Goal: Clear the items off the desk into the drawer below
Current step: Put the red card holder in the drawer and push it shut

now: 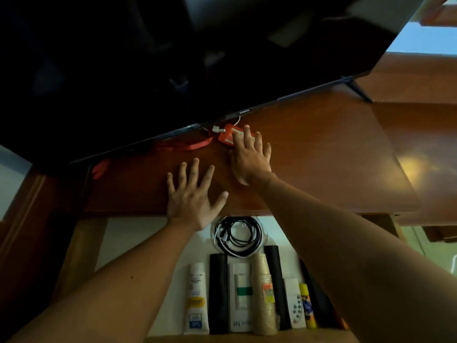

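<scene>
An orange card holder (227,135) on an orange lanyard (190,146) lies on the brown wooden desk (321,157), just under the TV's lower edge. My right hand (249,157) reaches over it, its straight fingertips touching the holder's near side. My left hand (191,194) hovers or rests flat near the desk's front edge, fingers spread, holding nothing. Below the desk the open drawer (138,233) holds coiled black and white cables (238,235), a white tube (196,298), black remotes (218,293), a stack of paper cups (265,293) and a white remote (295,303).
A large black TV (173,65) overhangs the back of the desk; its stand foot (358,89) is at the right. A white plug and cable (218,128) lie beside the card holder. More orange strap (100,168) shows at the left.
</scene>
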A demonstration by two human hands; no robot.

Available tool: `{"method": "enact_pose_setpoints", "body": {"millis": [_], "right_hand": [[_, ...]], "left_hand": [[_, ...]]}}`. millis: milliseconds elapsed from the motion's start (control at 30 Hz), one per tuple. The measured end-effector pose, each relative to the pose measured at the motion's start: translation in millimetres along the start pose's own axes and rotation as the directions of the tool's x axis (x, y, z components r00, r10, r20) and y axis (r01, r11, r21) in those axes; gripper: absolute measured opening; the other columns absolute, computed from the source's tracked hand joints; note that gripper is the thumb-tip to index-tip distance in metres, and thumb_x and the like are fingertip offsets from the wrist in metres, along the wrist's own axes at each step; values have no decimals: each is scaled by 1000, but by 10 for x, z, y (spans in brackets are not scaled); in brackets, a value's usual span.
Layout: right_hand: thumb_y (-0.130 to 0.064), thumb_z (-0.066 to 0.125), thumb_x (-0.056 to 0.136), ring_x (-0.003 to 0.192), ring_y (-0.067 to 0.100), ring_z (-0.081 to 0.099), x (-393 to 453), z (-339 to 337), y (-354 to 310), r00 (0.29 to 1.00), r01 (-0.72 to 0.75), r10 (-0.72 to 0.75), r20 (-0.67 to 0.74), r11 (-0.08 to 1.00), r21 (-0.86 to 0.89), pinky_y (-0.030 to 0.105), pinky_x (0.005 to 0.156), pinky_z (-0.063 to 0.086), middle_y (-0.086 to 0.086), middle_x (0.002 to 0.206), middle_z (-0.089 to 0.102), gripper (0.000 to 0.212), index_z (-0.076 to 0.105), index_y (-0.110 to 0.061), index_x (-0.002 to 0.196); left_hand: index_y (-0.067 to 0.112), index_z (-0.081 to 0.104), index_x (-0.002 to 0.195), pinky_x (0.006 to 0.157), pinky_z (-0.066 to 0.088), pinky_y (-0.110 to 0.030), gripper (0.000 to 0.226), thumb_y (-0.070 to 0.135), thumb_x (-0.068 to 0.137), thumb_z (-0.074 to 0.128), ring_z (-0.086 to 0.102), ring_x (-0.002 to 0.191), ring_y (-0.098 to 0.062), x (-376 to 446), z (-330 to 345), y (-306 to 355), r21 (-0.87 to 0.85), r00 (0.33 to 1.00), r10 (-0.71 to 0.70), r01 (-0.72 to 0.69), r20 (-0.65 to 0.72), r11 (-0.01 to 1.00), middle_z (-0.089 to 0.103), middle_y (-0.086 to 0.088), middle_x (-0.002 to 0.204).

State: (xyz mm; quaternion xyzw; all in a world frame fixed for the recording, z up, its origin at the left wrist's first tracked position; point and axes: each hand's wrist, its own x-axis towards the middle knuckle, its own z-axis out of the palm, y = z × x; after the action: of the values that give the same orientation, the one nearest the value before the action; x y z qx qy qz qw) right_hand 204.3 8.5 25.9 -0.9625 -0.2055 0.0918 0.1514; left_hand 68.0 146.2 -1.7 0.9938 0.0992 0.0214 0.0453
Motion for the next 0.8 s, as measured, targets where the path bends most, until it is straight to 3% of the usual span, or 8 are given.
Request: {"method": "enact_pose_setpoints", "body": {"millis": [167, 333, 467, 633, 800], "right_hand": [[-42, 21, 106, 152, 38, -13, 104, 29, 79, 998, -45, 45, 52, 999, 1, 66, 118, -3, 8, 168, -7, 58, 6, -22, 159], [-43, 31, 105, 151, 39, 6, 29, -39, 131, 998, -60, 60, -16, 998, 3, 64, 115, 13, 11, 166, 12, 46, 31, -26, 147], [-37, 50, 97, 142, 40, 22, -50, -112, 148, 993, -101, 101, -61, 995, -6, 63, 108, 24, 10, 155, 31, 47, 39, -25, 142], [-47, 70, 85, 129, 35, 37, -150, -195, 125, 959, -250, 264, -101, 959, 137, 53, 105, 36, 12, 142, 38, 77, 33, -18, 146], [-26, 81, 81, 114, 32, 55, -395, -269, 159, 943, -324, 333, 28, 892, 314, 44, 98, 51, 12, 132, 43, 65, 44, -12, 133]], "left_hand": [[36, 24, 155, 117, 10, -63, 82, 80, 87, 24, 11, 152, -35, -7, 4, 0, -15, 1000, 2, -2, -20, 1000, 14, -7, 167], [37, 19, 156, 118, 8, -62, 83, 81, 86, 18, 7, 152, -34, 2, -5, -8, -6, 1000, 2, -2, 13, 1000, 9, -6, 167], [36, 19, 156, 118, 7, -62, 83, 81, 86, 19, 6, 152, -35, 2, -24, -5, -14, 1000, 9, -9, 23, 1000, 8, -6, 167], [37, 14, 157, 118, 5, -62, 85, 83, 86, 14, 3, 152, -35, 6, -39, -10, -5, 998, 14, -13, 56, 1000, 4, -6, 168], [37, 6, 157, 117, 0, -64, 86, 83, 85, 9, -6, 152, -35, 26, -96, -30, -22, 989, 26, -23, 145, 999, -4, -6, 168]]}}
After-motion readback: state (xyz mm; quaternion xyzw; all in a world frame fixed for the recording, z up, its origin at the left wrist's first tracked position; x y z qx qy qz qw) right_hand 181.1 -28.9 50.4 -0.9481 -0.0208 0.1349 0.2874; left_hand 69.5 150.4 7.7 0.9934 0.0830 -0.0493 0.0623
